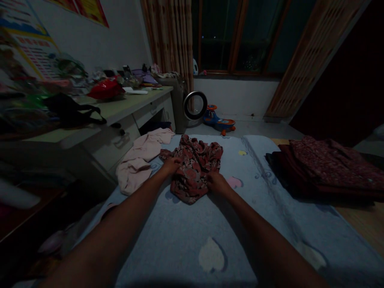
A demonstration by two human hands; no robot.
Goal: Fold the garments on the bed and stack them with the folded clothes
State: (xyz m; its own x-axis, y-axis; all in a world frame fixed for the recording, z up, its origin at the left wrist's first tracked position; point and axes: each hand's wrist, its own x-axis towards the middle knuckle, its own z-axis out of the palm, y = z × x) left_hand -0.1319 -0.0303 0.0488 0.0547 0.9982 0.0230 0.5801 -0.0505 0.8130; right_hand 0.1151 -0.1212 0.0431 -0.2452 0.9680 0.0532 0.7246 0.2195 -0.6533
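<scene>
A crumpled red floral garment lies on a light blue blanket with heart prints. My left hand grips the garment's left edge. My right hand holds its lower right edge. Both arms reach forward from the bottom of the view. A pale pink garment lies bunched just left of the floral one, hanging over the blanket's edge.
A stack of folded dark red clothes sits at the right. A cluttered desk with a black bag and red item runs along the left. On the floor beyond are a round fan and a toy car.
</scene>
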